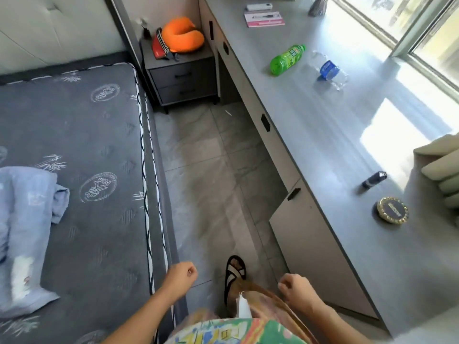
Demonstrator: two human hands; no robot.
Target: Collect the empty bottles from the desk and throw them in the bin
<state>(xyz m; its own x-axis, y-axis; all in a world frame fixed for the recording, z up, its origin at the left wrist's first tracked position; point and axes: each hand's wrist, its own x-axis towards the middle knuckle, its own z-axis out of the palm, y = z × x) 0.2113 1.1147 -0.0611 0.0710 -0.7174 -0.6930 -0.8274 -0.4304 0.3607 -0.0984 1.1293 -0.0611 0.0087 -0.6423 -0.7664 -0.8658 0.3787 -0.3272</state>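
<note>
A green plastic bottle (287, 59) lies on its side on the long grey desk (330, 135), toward its far end. Just right of it lies a crushed clear bottle with a blue label (329, 70). My left hand (180, 273) hangs low over the floor beside the bed edge, fingers curled with nothing in them. My right hand (295, 287) is at the same height near the desk's cabinet front, also curled and holding nothing. Both hands are far from the bottles. No bin is in view.
A bed (74, 150) with a blue quilt fills the left. A narrow tiled aisle (206, 157) runs between bed and desk to a nightstand (182, 78) with an orange neck pillow. On the desk: a round gold-rimmed tin (392, 210), a small dark cylinder (373, 179), a pink booklet (263, 19).
</note>
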